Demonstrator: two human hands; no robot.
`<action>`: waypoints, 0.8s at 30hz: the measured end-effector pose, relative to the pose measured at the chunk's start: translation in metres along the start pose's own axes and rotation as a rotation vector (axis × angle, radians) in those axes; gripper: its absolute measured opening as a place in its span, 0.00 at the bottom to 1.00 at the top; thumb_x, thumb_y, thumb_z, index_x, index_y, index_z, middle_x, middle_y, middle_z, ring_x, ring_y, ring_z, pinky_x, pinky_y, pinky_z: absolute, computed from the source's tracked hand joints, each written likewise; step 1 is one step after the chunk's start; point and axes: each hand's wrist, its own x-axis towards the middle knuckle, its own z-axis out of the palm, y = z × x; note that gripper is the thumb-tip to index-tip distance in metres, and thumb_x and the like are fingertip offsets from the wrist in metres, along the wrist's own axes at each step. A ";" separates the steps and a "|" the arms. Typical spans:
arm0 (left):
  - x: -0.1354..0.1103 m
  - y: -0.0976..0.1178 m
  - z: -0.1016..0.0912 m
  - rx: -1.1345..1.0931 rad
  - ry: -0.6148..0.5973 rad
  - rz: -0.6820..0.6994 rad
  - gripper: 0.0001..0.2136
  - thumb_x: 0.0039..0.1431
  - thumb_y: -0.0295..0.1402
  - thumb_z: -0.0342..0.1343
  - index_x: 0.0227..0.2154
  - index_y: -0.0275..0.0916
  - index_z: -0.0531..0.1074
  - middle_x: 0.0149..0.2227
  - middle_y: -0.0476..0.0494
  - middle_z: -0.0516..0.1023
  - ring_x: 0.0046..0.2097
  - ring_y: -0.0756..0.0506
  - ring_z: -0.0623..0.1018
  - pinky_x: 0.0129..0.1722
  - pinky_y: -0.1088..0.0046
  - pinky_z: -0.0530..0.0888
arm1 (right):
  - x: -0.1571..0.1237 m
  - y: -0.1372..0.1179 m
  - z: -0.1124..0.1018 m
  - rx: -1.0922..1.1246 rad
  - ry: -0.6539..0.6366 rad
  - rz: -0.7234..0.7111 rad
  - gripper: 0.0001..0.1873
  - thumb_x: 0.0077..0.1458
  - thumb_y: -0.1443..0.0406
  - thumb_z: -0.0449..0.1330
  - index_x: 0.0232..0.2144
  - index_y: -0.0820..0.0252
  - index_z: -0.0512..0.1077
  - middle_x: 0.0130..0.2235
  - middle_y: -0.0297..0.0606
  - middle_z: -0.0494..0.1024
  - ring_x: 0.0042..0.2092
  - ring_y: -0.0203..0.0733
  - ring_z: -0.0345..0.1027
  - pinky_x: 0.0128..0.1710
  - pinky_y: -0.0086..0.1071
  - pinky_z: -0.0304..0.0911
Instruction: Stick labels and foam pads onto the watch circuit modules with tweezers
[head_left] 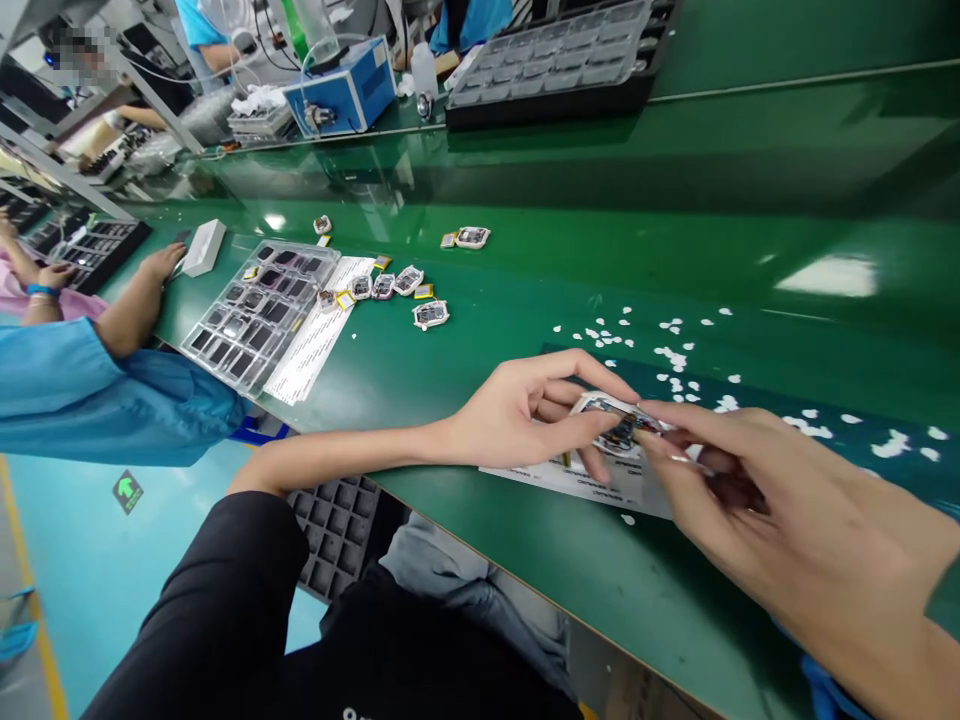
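A small white-rimmed watch case [624,432] with its circuit parts exposed is held tilted above the bench. My left hand [517,410] is closed on its left side, thumb in front and fingers behind. At the right end of the case, the thumb and index finger of my right hand [787,500] are pinched on its edge; whether they also hold some small piece I cannot tell. Beneath both hands lies a printed white sheet [555,482]. White sticker-like bits [675,360] are scattered just beyond my hands.
Several similar watch cases [431,314] with yellow battery packs lie to the left, beside a clear compartment tray [262,310] and a paper strip [307,350]. A co-worker's blue sleeve [112,390] is at far left. A blue box [341,88] and stacked trays [555,70] stand behind.
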 end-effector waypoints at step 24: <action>-0.013 -0.011 0.010 0.111 0.245 0.130 0.07 0.63 0.31 0.58 0.43 0.38 0.74 0.29 0.50 0.80 0.29 0.51 0.83 0.30 0.79 0.79 | -0.004 -0.009 -0.004 0.013 -0.198 0.066 0.21 0.65 0.68 0.62 0.57 0.40 0.71 0.39 0.23 0.83 0.31 0.33 0.73 0.28 0.34 0.63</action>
